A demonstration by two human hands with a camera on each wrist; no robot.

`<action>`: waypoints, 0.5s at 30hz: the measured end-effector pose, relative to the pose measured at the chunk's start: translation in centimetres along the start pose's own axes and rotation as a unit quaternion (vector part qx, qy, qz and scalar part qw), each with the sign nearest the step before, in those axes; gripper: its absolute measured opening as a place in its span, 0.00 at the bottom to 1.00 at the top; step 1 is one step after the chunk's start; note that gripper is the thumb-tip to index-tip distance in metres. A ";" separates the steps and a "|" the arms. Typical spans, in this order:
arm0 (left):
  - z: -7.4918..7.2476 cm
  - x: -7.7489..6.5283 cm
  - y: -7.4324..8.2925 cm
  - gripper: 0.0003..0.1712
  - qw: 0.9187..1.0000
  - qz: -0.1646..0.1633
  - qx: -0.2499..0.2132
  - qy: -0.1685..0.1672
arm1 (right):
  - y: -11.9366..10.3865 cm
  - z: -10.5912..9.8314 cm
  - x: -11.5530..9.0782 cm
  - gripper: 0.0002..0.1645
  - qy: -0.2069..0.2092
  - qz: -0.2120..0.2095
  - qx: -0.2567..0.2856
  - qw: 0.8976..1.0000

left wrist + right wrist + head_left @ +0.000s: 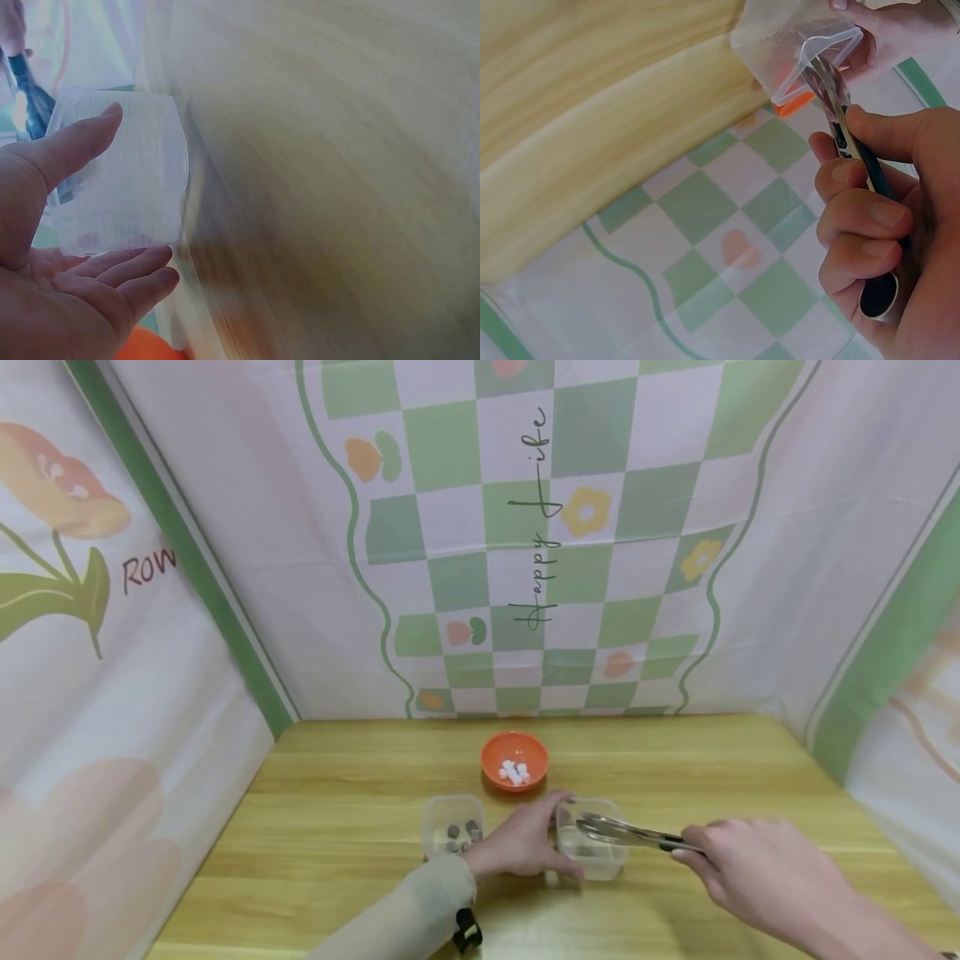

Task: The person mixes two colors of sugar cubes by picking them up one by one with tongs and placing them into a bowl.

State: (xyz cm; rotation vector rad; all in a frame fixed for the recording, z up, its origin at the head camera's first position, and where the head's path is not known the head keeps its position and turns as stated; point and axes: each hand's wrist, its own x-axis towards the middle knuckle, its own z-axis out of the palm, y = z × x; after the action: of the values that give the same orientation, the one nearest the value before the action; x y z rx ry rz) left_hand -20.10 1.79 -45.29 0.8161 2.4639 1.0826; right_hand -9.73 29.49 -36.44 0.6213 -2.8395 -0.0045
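Observation:
My left hand (pixel 528 842) holds a clear plastic container (pixel 600 860) on the wooden table, thumb on its near side and fingers at its far side. In the left wrist view the thumb and fingers span the container's wall (pixel 142 172). My right hand (pixel 772 868) grips metal tongs (pixel 626 832) by their dark handle, fingers curled round it. The tong tips are over the container's opening; in the right wrist view the tongs (pixel 832 90) overlap its rim. A second clear container (pixel 438 818), holding several dark cubes (pixel 453 832), stands left of my left hand, partly hidden by it.
An orange bowl (pixel 514 742) with several small white cubes (pixel 513 772) stands behind the two containers. A small white piece (pixel 552 878) lies by my left thumb. Printed cloth (pixel 517 568) hangs along the table's back edge, with more cloth at both sides.

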 end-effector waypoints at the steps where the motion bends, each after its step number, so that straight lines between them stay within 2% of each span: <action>1: 0.0 0.0 0.0 0.61 1.000 0.000 0.000 0.001 | 0.0 0.0 -0.1 0.23 0.005 0.003 -0.001 1.000; 8: 0.1 0.2 -0.1 0.61 1.000 -0.001 0.006 0.008 | -0.1 0.5 -0.9 0.27 0.042 0.005 0.003 0.999; 15: 0.1 0.2 -0.1 0.61 1.000 -0.006 0.001 0.006 | -0.2 0.8 -1.5 0.26 0.047 0.025 0.012 0.999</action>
State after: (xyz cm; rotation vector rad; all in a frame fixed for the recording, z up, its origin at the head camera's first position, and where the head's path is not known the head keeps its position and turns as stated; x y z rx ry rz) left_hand -20.21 1.93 -45.46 0.7962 2.4777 1.0836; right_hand -8.48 29.93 -37.54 0.5398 -2.7677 0.0663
